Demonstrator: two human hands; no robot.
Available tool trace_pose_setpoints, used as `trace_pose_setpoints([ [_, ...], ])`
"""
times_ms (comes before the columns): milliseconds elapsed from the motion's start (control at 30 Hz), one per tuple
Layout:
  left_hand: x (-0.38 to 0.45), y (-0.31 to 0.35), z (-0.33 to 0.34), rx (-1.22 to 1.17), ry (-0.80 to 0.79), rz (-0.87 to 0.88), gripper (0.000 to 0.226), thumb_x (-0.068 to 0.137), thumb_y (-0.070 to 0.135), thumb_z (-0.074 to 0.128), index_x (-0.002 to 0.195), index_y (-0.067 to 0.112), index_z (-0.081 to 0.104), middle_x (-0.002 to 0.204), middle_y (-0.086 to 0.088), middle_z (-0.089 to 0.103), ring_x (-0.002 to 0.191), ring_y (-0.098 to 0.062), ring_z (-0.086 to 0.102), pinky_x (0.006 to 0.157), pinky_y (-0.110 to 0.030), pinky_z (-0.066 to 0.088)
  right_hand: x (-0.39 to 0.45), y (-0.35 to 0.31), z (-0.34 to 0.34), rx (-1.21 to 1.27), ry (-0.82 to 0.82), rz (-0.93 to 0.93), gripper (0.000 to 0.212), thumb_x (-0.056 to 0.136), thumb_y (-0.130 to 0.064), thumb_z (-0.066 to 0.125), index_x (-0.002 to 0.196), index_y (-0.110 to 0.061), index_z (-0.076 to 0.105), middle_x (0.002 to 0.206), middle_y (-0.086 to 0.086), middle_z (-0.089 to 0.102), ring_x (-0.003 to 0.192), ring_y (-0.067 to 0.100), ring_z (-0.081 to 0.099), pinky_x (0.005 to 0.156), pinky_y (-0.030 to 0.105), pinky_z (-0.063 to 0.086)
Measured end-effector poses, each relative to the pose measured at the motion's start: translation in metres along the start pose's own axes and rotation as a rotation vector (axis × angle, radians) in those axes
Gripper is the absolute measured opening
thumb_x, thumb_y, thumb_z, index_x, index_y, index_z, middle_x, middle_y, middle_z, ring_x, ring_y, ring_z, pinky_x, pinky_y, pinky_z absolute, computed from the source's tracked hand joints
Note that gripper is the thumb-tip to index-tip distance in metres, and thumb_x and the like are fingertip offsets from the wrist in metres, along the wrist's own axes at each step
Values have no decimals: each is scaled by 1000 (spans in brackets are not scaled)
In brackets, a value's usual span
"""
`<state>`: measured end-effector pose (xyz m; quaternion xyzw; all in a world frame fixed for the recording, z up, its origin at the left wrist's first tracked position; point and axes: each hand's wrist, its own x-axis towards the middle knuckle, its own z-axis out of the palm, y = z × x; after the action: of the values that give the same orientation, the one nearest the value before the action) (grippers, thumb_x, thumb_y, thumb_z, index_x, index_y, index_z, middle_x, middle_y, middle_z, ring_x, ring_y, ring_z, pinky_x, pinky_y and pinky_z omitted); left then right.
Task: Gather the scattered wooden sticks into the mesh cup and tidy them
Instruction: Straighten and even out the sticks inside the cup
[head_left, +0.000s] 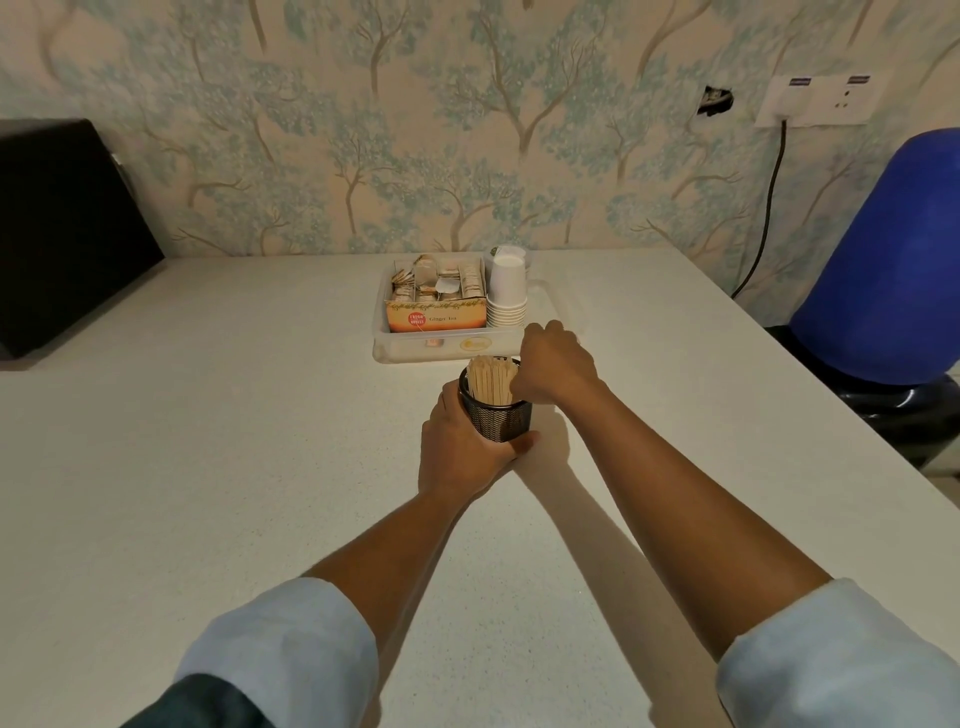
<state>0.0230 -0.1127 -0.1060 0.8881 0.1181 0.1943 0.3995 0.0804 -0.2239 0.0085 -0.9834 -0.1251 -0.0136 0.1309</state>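
Rolled-up pale sleeves (291, 649) sit closest to my view. On the white desk (208, 441) my left hand (460, 452) wraps its grip around the black mesh cup (496, 413). Wooden sticks (491, 382) stand upright inside it. My right hand (556, 364) rests over the sticks with fingers curled on their tops. Just behind is a clear tray (441, 351) with a tea box (436, 314) and paper cups (508, 291).
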Motion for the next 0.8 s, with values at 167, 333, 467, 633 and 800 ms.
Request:
trace_pose_setpoints([
  [167, -1, 0, -1, -7, 4, 3, 121, 44, 88, 70, 143, 30, 32, 137, 8, 55, 123, -17, 56, 100, -38, 54, 0, -3, 7, 32, -25, 61, 64, 75, -16, 75, 130, -10, 42, 127, 13, 44, 119, 28, 46, 80, 35, 48],
  [333, -1, 0, -1, 8, 10, 16, 120, 46, 90, 67, 143, 29, 32, 139, 6, 54, 125, -18, 55, 101, -35, 53, 5, 3, 3, 45, -3, 56, 60, 76, -16, 75, 128, -8, 44, 126, 14, 46, 117, 30, 48, 78, 34, 45],
  [467, 0, 1, -1, -1, 9, 18, 120, 45, 89, 68, 143, 29, 32, 138, 6, 54, 124, -18, 55, 100, -36, 53, 7, 3, 4, 66, -28, 54, 72, 69, -27, 84, 127, -11, 45, 122, 11, 48, 113, 28, 51, 74, 33, 44],
  [633, -1, 1, -1, -12, 8, 13, 120, 44, 89, 68, 142, 29, 33, 138, 7, 55, 123, -18, 56, 99, -38, 55, 6, 2, 7, 87, -11, 33, 75, 64, -31, 88, 124, -13, 47, 117, 9, 50, 107, 25, 53, 73, 33, 49],
  [800, -1, 2, -1, -20, 14, 14, 119, 43, 89, 69, 141, 30, 34, 135, 7, 56, 121, -16, 57, 97, -36, 56, 5, 2, 5, 112, -16, 24, 73, 63, -29, 88, 122, -12, 49, 116, 9, 50, 107, 26, 53, 74, 35, 49],
])
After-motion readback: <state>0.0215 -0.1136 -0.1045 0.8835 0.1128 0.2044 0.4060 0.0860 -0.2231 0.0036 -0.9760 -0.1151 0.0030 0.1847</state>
